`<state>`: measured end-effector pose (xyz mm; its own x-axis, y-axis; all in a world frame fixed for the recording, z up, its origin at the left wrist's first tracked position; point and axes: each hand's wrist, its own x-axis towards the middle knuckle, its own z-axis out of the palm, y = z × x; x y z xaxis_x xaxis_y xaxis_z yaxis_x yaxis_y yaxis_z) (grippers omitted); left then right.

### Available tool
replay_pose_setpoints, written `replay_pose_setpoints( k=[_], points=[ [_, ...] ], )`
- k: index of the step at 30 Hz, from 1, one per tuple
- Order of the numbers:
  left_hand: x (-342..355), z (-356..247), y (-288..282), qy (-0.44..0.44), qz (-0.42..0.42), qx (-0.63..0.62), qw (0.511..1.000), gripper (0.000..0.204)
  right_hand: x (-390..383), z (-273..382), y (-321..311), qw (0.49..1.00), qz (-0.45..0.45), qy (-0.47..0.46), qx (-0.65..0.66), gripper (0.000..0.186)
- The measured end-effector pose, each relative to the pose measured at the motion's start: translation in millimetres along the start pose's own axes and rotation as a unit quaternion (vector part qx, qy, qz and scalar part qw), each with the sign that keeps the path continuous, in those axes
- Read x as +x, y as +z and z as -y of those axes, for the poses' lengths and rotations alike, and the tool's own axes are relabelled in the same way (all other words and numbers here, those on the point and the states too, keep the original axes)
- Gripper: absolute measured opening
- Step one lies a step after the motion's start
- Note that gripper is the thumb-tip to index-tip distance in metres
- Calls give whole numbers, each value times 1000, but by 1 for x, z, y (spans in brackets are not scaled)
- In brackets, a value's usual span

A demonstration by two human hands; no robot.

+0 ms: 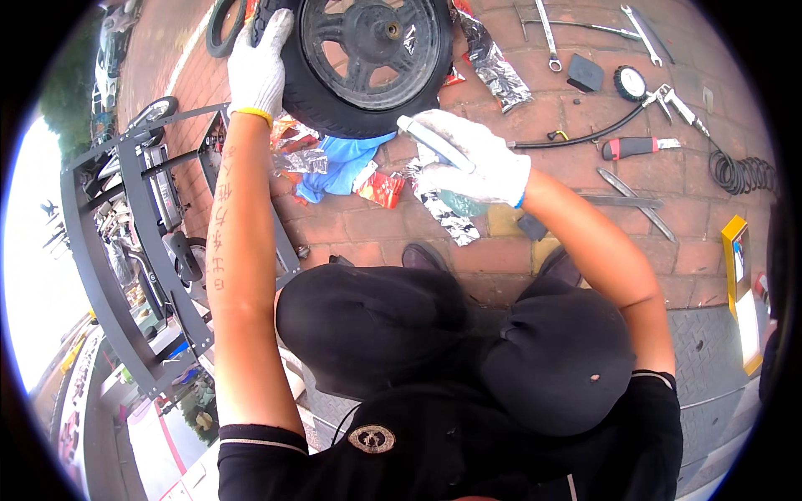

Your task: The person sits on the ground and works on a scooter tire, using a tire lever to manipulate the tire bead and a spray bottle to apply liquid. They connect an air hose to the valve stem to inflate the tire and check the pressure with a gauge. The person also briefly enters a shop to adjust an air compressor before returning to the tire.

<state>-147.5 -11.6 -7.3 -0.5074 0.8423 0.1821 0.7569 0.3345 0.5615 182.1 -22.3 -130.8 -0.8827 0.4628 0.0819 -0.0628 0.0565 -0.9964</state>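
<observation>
A black scooter-type wheel (355,63) with its tyre (334,117) fills the top middle, its grey spoked rim facing me. My left hand (257,75), in a white knit glove, grips the tyre's left edge, thumb on the near side, other fingers partly hidden. Just below the tyre's lower right, my right hand (480,159), also gloved, is closed round a pale cylindrical stick, like a thick marker (434,142). Its tip points up-left, close to the tyre. A blue cloth (342,167) and torn red-and-silver wrappers (380,188) lie under and below the wheel.
On the brick paving at right lie a spanner (547,33), a black block (585,73), a pressure gauge (629,83) with hose, a red-handled knife (631,148), metal bars (639,204) and a coiled air line (739,171). A grey metal frame (134,250) stands left; a yellow-edged box (739,284) sits far right.
</observation>
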Motion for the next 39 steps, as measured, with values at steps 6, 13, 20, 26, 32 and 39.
replay_pose_setpoints(
  k=[6, 13, 20, 26, 32, 39],
  points=[
    [-36, -3, 5, -9, -40, -57, 998, 78, 40, -20, 23, 981, -7, -137, -138, 66],
    [-42, -14, 8, 6, -50, -24, 998, 78, 52, -24, 37, 993, 4, -74, -95, 49],
    [-45, -34, 9, -13, -37, -47, 998, 75, 52, -22, 41, 990, -27, -86, -113, 41],
    [-45, -34, 9, 4, -43, -47, 998, 77, 51, -25, 43, 987, -50, -103, -114, 45],
    [-44, -32, 10, 6, -32, -25, 999, 78, 50, -24, 41, 989, -41, -122, -69, 50],
    [-43, -29, 10, 15, -49, -21, 998, 82, 52, -21, 42, 980, -83, -171, -67, 47]
  ],
)
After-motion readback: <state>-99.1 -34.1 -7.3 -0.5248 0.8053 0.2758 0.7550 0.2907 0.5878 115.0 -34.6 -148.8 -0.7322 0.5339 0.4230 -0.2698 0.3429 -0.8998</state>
